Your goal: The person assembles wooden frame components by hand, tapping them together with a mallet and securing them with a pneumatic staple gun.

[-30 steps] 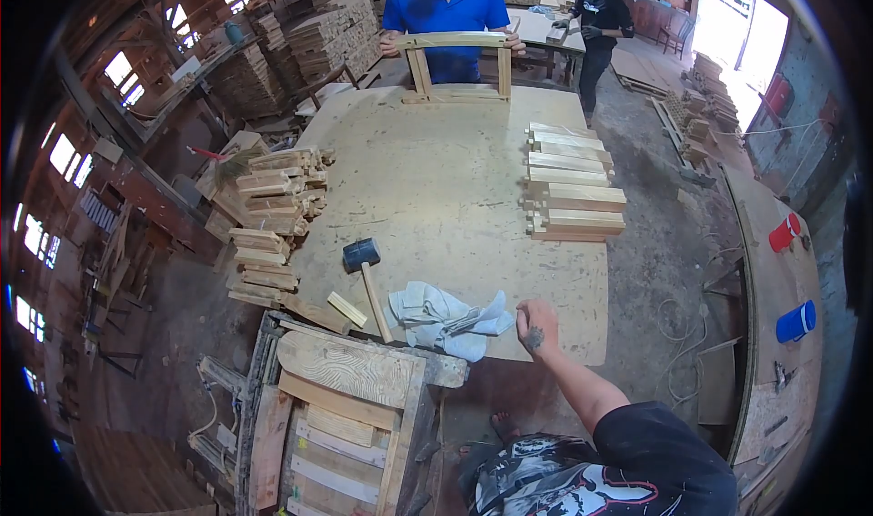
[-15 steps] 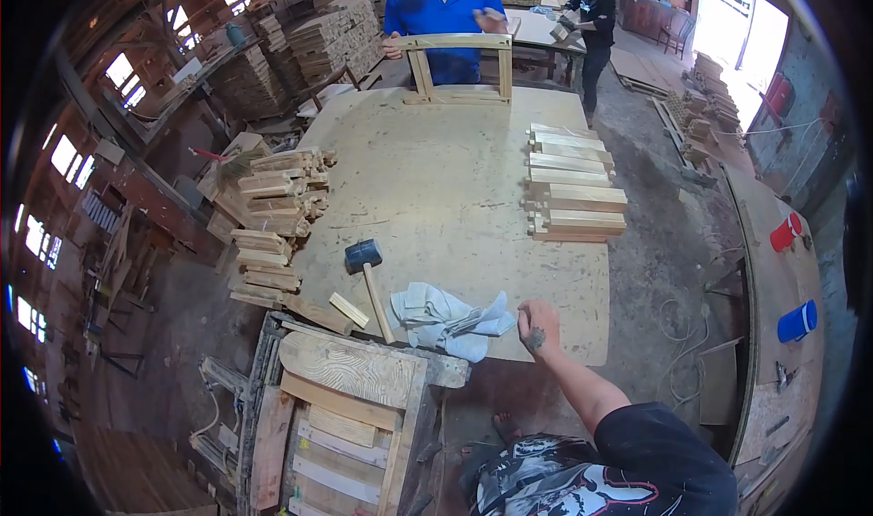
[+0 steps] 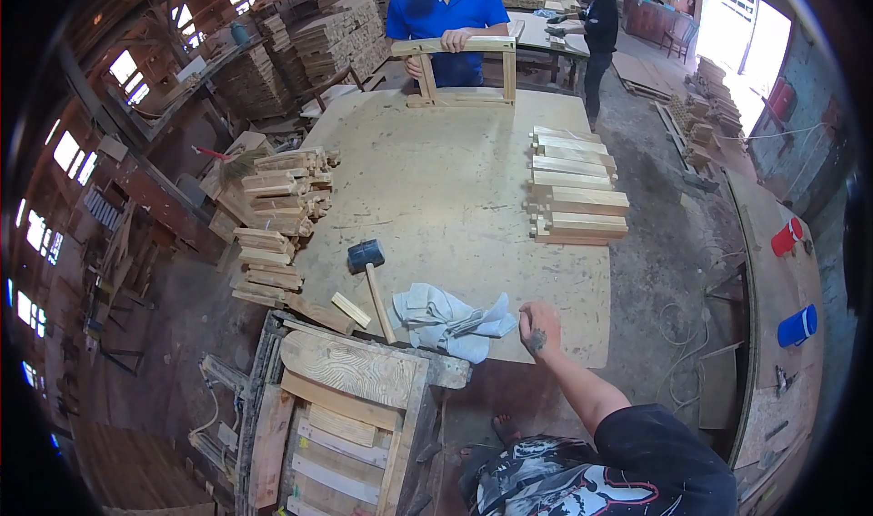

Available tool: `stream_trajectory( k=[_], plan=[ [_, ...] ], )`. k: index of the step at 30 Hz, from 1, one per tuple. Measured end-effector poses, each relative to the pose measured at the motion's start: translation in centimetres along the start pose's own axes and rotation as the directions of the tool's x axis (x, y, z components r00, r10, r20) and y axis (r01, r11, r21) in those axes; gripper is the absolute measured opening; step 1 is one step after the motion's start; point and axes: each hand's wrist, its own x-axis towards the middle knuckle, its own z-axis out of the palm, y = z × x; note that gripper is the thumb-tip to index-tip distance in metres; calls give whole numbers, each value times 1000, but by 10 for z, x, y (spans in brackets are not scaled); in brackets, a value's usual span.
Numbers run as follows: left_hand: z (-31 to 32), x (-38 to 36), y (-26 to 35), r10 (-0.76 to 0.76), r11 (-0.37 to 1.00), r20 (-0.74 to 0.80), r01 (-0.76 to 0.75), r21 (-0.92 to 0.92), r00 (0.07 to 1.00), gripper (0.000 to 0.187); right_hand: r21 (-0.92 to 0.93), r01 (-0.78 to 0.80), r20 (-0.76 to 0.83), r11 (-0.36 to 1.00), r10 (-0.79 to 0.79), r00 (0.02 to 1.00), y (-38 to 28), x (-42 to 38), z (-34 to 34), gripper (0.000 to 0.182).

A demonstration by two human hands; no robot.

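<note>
My right hand [image 3: 539, 327] rests on the front edge of the worktable [image 3: 436, 180], its fingers curled in and nothing visible in them. Just left of it lies a crumpled pale cloth [image 3: 446, 320], apart from the hand. A mallet [image 3: 367, 258] with a black head and a wooden handle lies left of the cloth, beside a short wood piece [image 3: 351, 310]. My left hand is out of view. Across the table, a person in a blue shirt [image 3: 464, 11] holds an upright wooden frame [image 3: 455, 47] with both hands.
Wood pieces are stacked at the table's left side [image 3: 273, 211] and right side [image 3: 577, 189]. A slatted wooden assembly [image 3: 350, 370] stands at the front left. Another person [image 3: 600, 25] works farther back. A side bench at the right bears a red container [image 3: 787, 236] and a blue one [image 3: 797, 325].
The person in blue has moved one hand onto the frame's top bar and the other down to its left upright. The far person's arms have shifted. My right hand stays in place.
</note>
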Motion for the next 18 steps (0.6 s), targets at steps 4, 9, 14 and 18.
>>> stream_trajectory(
  k=[4, 9, 14, 18],
  plan=[
    [-7, 0, 4, 23, 998, 48, -20, -62, 999, 53, -10, 5, 2, 1000, -5, 1000, 3, -1, 4, 10],
    [-5, 0, 3, -54, 973, 80, 71, -221, 995, 54, -25, -3, 8, 1000, 3, 1000, 4, -1, 4, 11],
    [9, 3, -5, -19, 985, 2, 19, -172, 1000, 54, -31, -7, 15, 1000, 7, 1000, 3, -1, 3, 11],
    [-18, -8, 19, -59, 994, 21, 61, -86, 998, 54, -26, 15, -8, 1000, -15, 1000, 5, -2, 4, 11]
  ],
)
